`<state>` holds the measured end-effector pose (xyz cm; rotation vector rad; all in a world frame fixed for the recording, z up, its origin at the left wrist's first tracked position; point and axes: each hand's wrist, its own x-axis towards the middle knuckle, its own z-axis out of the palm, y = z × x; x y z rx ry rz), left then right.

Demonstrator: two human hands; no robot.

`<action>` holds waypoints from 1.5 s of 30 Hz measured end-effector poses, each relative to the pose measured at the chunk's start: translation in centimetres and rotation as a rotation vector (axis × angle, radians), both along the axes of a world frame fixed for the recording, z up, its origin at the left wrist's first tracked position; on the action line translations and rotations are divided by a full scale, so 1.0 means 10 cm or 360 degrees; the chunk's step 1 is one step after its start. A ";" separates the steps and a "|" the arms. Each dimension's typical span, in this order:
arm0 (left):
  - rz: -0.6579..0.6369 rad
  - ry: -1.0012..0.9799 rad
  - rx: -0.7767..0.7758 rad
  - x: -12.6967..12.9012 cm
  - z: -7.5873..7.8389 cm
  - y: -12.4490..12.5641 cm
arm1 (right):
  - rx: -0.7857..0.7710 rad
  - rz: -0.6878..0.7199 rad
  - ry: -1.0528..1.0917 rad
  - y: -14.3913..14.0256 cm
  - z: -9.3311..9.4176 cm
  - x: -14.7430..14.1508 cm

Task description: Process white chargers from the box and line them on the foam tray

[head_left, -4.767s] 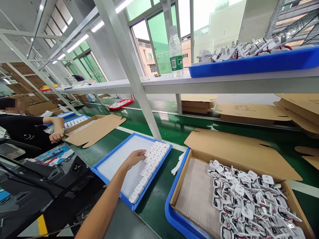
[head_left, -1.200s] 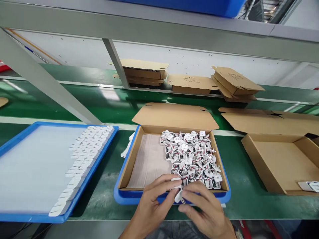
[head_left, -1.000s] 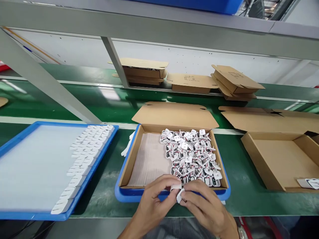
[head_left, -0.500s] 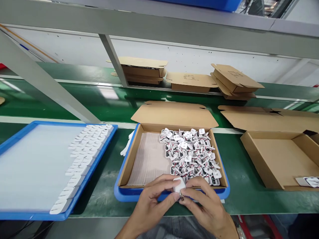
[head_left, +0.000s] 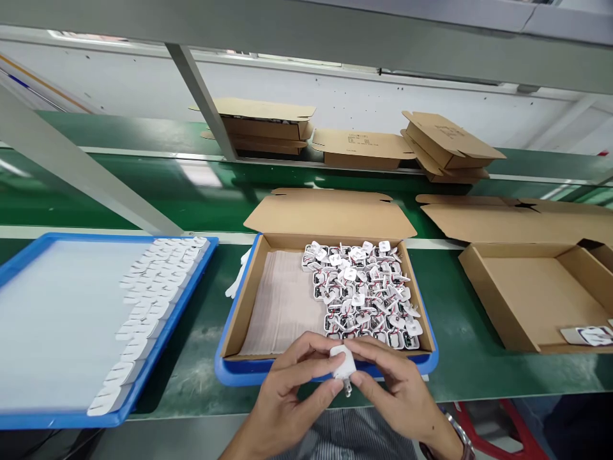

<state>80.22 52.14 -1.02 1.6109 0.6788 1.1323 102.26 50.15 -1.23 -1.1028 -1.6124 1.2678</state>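
Note:
Between my two hands is a small white plug-in charger (head_left: 343, 364), its metal prongs pointing down toward me. My left hand (head_left: 297, 386) pinches it from the left with thumb and fingers. From the right, the thumb and fingertips of my right hand (head_left: 390, 383) press on its side. Both hands are over the front edge of an open cardboard box (head_left: 246, 291). Inside that box, the right part holds rows of white charger housings (head_left: 364, 294) with lids tilted up and red and black wires showing. Pale corrugated lining (head_left: 285, 303) shows on the left.
A blue-rimmed tray (head_left: 167, 358) at left holds overlapping rows of white pieces (head_left: 148, 313). Another open cardboard box (head_left: 522, 294) stands right, with a white printed item (head_left: 587, 335) inside. Closed cartons (head_left: 361, 147) line the back ledge. A slanted metal post (head_left: 81, 150) rises at left.
The charger has turned in my fingers, so its prongs now show more plainly below it. My right fingers have shifted to its upper and lower right. The whole view has moved slightly.

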 end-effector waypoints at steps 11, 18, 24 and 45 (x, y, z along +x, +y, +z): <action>0.0102 0.0065 0.0117 0.03 -0.01 -0.06 | 0.0048 0.0085 0.0036 0.02 0.07 -0.01; 0.0165 0.0091 0.0119 0.07 -0.03 -0.10 | 0.0001 0.0034 0.0123 0.01 0.08 -0.02; 0.0189 0.0184 -0.0065 0.09 -0.01 -0.05 | -0.0334 -0.0079 0.0253 -0.02 -0.02 -0.05; 0.0066 -0.0017 -0.0367 0.10 0.04 -0.06 | -0.0180 -0.0328 0.0177 0.01 0.09 -0.12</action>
